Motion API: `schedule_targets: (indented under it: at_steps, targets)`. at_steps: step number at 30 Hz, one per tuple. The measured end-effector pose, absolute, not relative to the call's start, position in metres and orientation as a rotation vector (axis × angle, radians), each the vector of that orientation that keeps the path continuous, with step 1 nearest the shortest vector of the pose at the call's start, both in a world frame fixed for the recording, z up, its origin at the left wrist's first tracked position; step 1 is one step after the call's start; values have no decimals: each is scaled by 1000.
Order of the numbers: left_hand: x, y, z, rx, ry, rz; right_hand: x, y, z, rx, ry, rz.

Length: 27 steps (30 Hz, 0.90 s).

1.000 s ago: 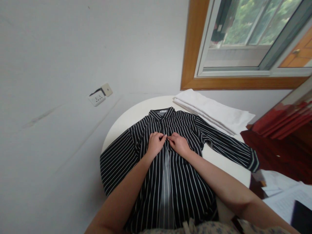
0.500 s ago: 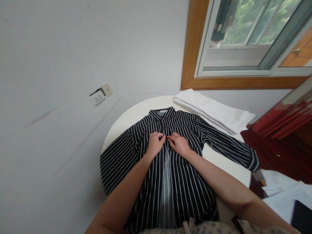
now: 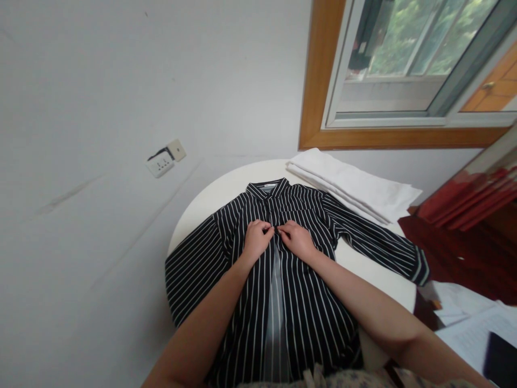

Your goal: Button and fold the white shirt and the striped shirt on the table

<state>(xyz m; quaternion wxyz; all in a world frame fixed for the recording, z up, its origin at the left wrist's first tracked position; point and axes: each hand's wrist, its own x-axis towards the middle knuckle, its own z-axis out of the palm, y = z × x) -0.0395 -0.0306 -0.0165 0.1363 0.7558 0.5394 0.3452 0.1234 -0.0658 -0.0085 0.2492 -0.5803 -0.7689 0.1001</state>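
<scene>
A black shirt with white stripes [image 3: 307, 291] lies front up, its collar pointing away from me and its sleeves spread to both sides. My left hand [image 3: 257, 237] pinches one front edge at chest height. Just across the front opening, my right hand [image 3: 296, 237] pinches the other edge, the fingertips of both hands almost meeting. Above the hands the front is closed up to the collar; below them it gapes, showing the grey inner side of the back. Any button between the fingers is too small to make out.
Under the shirt is a round white table [image 3: 202, 202] against the wall. Folded white cloth [image 3: 351, 183] lies at its back right. Papers [image 3: 480, 323] and a dark flat object [image 3: 501, 358] are at the lower right. A wall socket [image 3: 160, 163] is at left, a red curtain [image 3: 468, 196] at right.
Both hands stay at the same spot on the shirt front, with only a slight shift of the fingers. The shirt lies as before.
</scene>
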Motion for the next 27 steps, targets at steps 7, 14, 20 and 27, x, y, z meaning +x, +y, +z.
schedule_targets:
  at_steps: [7,14,20,27]
  targets:
    - [-40,-31,-17,2215,1572,979,125,-65,-8,-1559,-2068,304]
    - [-40,-31,-18,2261,1539,979,125,-64,-9,-1552,-2042,338]
    - [-42,-32,-17,2261,1519,969,126,-64,-6,-1557,-2055,335]
    - [-41,-32,-16,2230,1515,997,127,-64,-5,-1541,-2099,364]
